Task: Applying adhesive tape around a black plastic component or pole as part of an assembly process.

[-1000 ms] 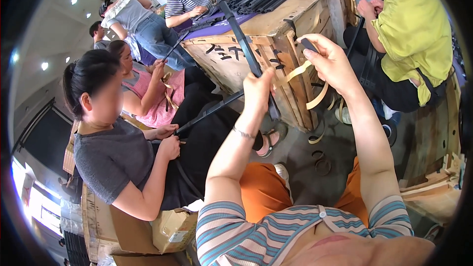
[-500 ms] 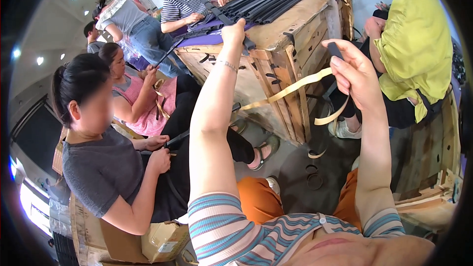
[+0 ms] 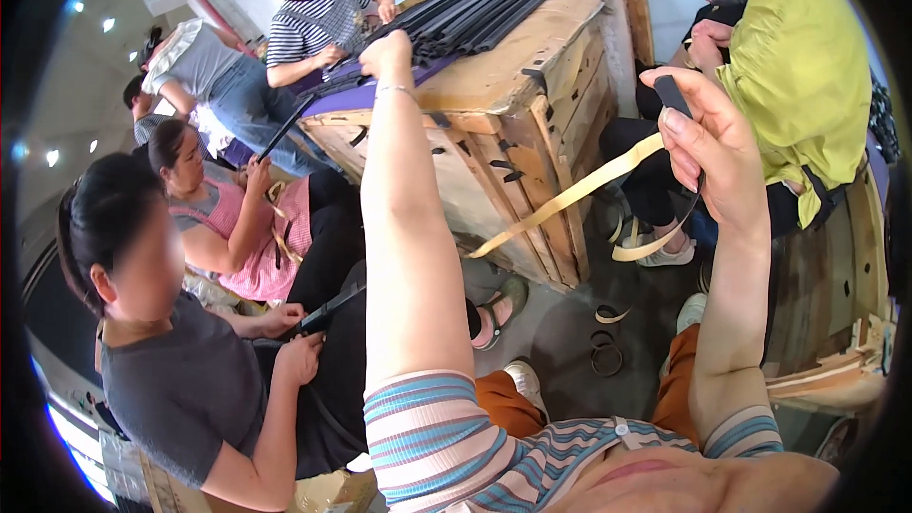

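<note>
In my raised right hand (image 3: 714, 138) is a black strip (image 3: 671, 95), pinched between thumb and fingers. Pale yellow backing tape (image 3: 579, 188) trails from it down to the left, and another length curls below the hand. My left arm is stretched far forward. At its end my left hand (image 3: 388, 55) is closed, at the near left edge of a pile of black strips (image 3: 494, 11). Its fingertips are partly hidden, and what they grip cannot be made out. The pile lies on a purple cloth (image 3: 332, 100) over a large wooden crate (image 3: 532, 157).
Close on my left sits a person in a grey shirt (image 3: 180, 380) handling a black strip. Beyond are a person in a pink apron (image 3: 266, 256) and one in a striped top (image 3: 294, 33). A person in a yellow-green shirt (image 3: 798, 66) sits at right. Tape loops (image 3: 605, 351) lie on the floor.
My left hand has shifted left and slightly lower along the crate's edge. The right hand has moved a little right, still pinching the strip. The whole view has swung somewhat.
</note>
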Demonstrator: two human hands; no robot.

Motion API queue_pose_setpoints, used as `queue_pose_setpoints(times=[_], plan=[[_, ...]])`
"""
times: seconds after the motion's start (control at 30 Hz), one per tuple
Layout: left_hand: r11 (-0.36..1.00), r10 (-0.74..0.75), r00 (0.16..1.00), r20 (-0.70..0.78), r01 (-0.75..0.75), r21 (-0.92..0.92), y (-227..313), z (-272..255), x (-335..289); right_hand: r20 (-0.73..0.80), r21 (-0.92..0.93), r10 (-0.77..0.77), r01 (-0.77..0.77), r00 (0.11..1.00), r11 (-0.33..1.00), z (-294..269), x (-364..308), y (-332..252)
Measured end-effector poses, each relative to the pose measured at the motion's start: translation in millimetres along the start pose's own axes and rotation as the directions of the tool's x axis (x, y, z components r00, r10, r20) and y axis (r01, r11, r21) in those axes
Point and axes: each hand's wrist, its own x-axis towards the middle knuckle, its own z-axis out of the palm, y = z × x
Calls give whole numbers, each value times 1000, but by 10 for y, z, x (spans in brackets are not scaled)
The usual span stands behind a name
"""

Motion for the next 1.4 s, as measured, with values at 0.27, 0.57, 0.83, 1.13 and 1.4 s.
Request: queue_pose_setpoints(times=[0.27, 0.57, 0.83, 1.13, 1.4], plan=[[781, 597, 796, -102, -547, 302, 64, 66, -638, -7, -49, 0, -1, 1000, 999, -145, 7, 19], [774, 479, 847, 229, -531, 346, 159, 209, -603, 6, -104, 11, -10, 1000, 995, -137, -27, -7], [731, 677, 720, -152, -631, 261, 146, -76, -417, 17, -105, 71, -69, 997, 992, -163, -10, 61], [817, 388, 810, 439, -82, -570, -525, -1420, -1581, 48, -173, 65, -56, 997, 983, -29, -3, 124], [739, 91, 455, 886, 565, -367, -329, -1302, -1635, 196, -167, 139, -106, 971, 980, 219, -169, -33]])
